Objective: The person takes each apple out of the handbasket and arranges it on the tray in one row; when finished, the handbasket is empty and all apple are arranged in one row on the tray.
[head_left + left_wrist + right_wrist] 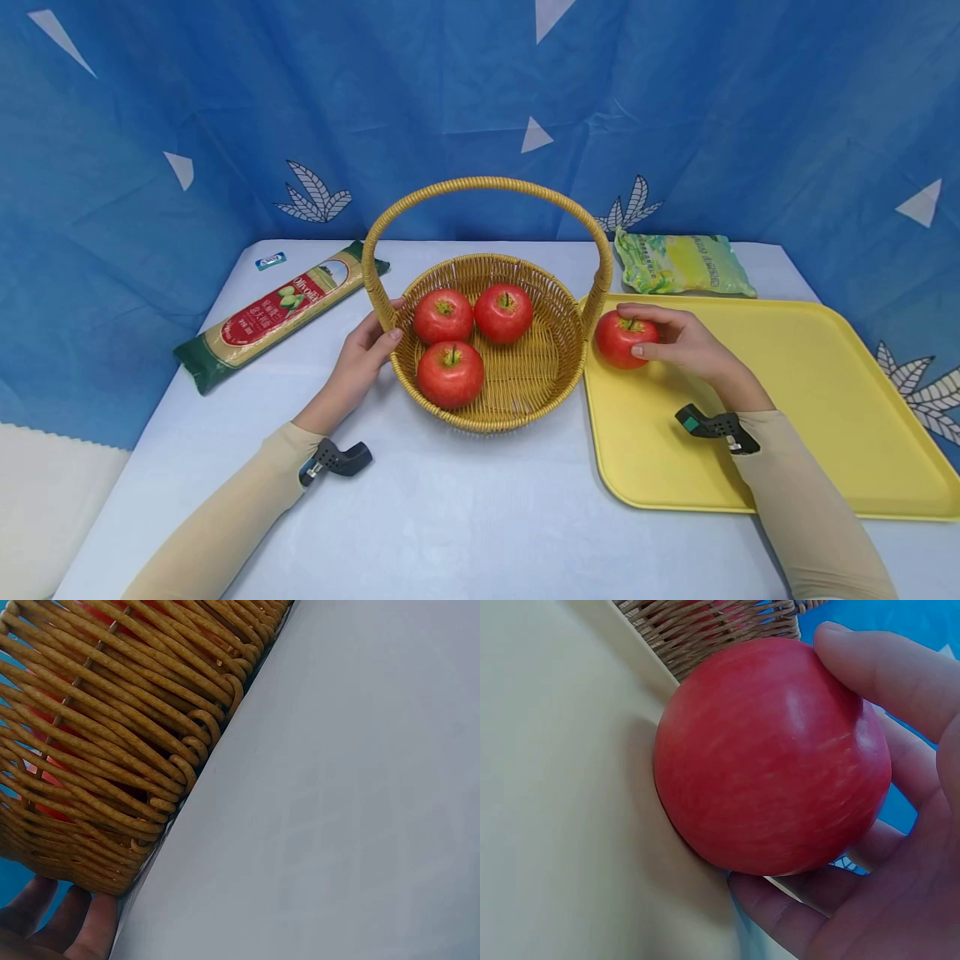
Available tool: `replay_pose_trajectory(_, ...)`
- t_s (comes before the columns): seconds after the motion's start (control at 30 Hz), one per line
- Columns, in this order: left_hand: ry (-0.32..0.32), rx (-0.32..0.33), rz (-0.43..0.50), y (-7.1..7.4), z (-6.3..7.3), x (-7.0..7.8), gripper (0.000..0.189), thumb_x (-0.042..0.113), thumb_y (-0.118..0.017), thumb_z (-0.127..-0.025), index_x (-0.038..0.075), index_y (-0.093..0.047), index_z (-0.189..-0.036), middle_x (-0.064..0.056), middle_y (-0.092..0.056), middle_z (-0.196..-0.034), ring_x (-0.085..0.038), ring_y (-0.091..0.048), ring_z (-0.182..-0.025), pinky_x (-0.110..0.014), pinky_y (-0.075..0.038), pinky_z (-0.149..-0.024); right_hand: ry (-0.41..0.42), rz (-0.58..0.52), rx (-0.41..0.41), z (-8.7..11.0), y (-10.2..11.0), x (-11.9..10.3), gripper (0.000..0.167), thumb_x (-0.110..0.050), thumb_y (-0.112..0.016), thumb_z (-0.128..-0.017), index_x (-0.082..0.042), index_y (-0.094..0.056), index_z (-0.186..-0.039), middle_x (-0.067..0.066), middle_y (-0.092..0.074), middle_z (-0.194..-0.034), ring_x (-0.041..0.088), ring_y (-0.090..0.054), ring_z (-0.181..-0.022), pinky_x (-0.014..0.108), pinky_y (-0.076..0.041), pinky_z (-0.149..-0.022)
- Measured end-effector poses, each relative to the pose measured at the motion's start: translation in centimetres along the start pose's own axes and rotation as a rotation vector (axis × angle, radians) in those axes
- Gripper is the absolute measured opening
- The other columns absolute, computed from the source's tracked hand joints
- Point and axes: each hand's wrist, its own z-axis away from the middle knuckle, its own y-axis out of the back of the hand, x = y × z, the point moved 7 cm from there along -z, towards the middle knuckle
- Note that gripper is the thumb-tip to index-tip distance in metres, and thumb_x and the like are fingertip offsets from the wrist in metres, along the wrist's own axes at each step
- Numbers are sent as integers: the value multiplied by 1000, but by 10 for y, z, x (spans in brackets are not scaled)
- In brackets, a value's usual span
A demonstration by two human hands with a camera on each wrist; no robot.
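A round wicker basket (525, 379) with a tall arched handle stands mid-table and holds three red apples (450, 377). At its left side, my left hand (358, 358) grips the rim by the foot of the handle, thumb toward the front. Low in the left wrist view, its fingers (96, 926) lie against the woven wall. My right hand (686, 340) holds another red apple (619, 343) between thumb and fingers, just right of the basket and over the yellow tray's left edge. That apple (772, 757) fills the middle of the right wrist view.
The yellow tray (795, 367) lies on the right of the white table (480, 517). Behind it is a green and yellow packet (686, 264). A long pasta packet (273, 317) and a small blue-green label (270, 261) lie at left. Blue cloth (450, 100) hangs behind.
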Motion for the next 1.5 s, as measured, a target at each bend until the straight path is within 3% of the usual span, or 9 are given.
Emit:
replay_pose_trajectory(0.43,18,5,19,0,0,0,51,24,-49,-108,17,-38,-157,-15,-40,-162,-34,-44,-145,-20,-54,-98,-26,0,3,0,-1,0,53,9,-64,-92,-1,-55,-144,-18,-60,-135,-1,-58,-118,15,-57,-90)
replay_pose_trajectory(0.67,22,6,30,-1,-2,-1,52,22,-50,-108,17,-38,-157,-15,-39,-162,-34,-45,-144,-20,-54,-97,-38,5,5,0,-2,0,53,8,-64,-92,-1,-55,-144,-18,-60,-134,-1,-58,-118,15,-57,-90)
replay_pose_trajectory(0.9,23,12,8,0,-2,-1,51,24,-50,-107,18,-39,-157,-13,-40,-162,-33,-46,-144,-27,-55,-102,-41,11,2,0,-2,0,55,8,-64,-92,-2,-53,-145,-18,-59,-135,0,-58,-118,16,-58,-89)
replay_pose_trajectory(1.2,-11,6,13,-1,-1,3,51,20,-50,-107,16,-39,-157,-17,-41,-160,-37,-48,-141,-16,-55,-91,-43,65,45,2,2,-9,58,7,-65,-92,-1,-51,-147,-22,-60,-131,-4,-60,-115,15,-58,-87)
replay_pose_trajectory(1.4,-6,6,19,-2,-1,3,51,20,-50,-107,16,-39,-157,-17,-42,-160,-37,-48,-142,-15,-55,-91,17,-9,63,5,8,-22,59,12,-62,-91,0,-51,-147,-19,-61,-135,-3,-60,-121,14,-57,-89)
replay_pose_trajectory(1.5,-11,6,24,-2,0,4,51,19,-50,-107,15,-39,-157,-18,-41,-160,-37,-47,-142,-15,-55,-91,30,10,73,6,11,-27,59,13,-62,-91,2,-50,-147,-19,-61,-135,-3,-59,-123,11,-53,-94)
